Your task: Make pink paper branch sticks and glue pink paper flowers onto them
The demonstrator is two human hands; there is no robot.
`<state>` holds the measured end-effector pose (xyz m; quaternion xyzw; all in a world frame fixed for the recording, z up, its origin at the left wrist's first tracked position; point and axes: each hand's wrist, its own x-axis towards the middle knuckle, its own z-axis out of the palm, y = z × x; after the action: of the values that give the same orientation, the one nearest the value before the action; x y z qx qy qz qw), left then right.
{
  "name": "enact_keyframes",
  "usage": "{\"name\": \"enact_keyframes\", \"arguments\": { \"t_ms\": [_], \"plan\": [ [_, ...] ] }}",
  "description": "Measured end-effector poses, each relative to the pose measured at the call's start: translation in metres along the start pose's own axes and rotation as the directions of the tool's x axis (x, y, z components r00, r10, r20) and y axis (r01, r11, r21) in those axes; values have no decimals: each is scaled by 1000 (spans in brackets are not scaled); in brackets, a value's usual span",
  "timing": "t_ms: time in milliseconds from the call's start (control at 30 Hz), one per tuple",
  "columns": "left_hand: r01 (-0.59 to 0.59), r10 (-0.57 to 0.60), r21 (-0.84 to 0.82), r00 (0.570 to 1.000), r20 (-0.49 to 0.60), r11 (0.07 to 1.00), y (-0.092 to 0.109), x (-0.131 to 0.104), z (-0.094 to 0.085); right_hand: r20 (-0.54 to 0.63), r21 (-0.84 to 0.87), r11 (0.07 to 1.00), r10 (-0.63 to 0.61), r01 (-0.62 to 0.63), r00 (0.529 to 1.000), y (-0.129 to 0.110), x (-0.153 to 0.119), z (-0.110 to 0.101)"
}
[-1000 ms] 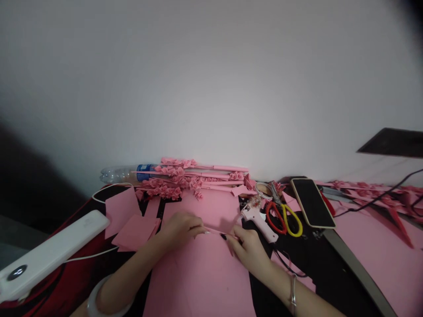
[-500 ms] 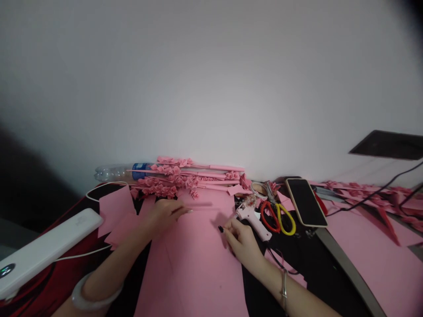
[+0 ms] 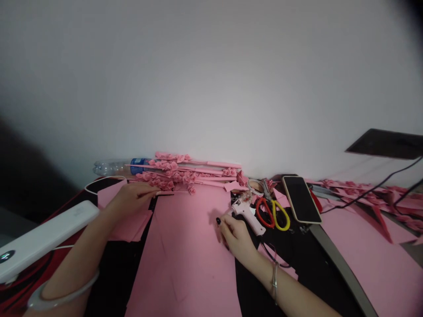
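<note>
My left hand is at the back left, its fingers closed on the end of a thin pink paper stick that points right. Just behind it lie pink paper flowers on long stems. My right hand rests over the right side of a large pink paper sheet, thumb and fingers pinched together. Whatever those fingers may hold is hidden. Close beside this hand is a pale pink glue gun. Loose pink paper pieces lie under my left forearm.
Scissors with red and yellow handles and a phone lie to the right. A clear plastic bottle lies by the wall. At left is a long white device with a cable. More pink sheets cover the far right.
My left hand has moved left and slightly back with the thin stick, over the loose paper pieces. My right hand keeps nearly the same place on the sheet; the view has shifted a little.
</note>
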<state>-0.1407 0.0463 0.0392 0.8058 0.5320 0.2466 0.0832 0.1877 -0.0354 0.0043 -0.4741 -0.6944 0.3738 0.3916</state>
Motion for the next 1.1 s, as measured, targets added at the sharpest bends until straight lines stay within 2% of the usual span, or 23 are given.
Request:
{"name": "enact_keyframes", "arguments": {
  "t_ms": [167,300,367,433,500,567,633,733,900,1000,1100],
  "plan": [
    [106,-103,-10,979,176,994,-11,-1,-5,-3,-31,999,-18,18,1000,-2,0,-1],
    [109,-110,19,986,126,994,-10,0,-4,1,-85,996,-20,20,1000,-3,1,-1],
    [93,-95,22,991,95,995,-2,1,-2,1,-108,994,-25,25,1000,-4,0,-1],
    [81,-81,3,990,116,997,10,1,2,-13,-156,986,-55,53,998,-4,-2,-2],
    [56,-38,-73,973,229,996,24,1,8,-27,-270,955,-137,125,990,-6,-5,-2],
    [39,-9,-106,962,273,994,36,1,14,-10,-375,903,-231,210,973,-9,-10,0],
    [15,25,-121,947,320,993,46,0,21,11,-401,884,-258,241,966,-12,-14,3],
    [-44,71,-89,938,338,995,52,-1,27,-27,-320,932,-186,168,982,-16,-19,10],
    [-95,116,-72,916,384,993,53,-2,32,-122,-34,999,11,-16,992,-12,-16,16],
    [-85,116,-95,910,398,992,54,-2,32,-127,195,975,136,-109,983,-6,-11,14],
    [-71,108,-106,904,414,992,54,-2,32,-54,394,890,274,-231,960,-4,-8,10]
  ]
}}
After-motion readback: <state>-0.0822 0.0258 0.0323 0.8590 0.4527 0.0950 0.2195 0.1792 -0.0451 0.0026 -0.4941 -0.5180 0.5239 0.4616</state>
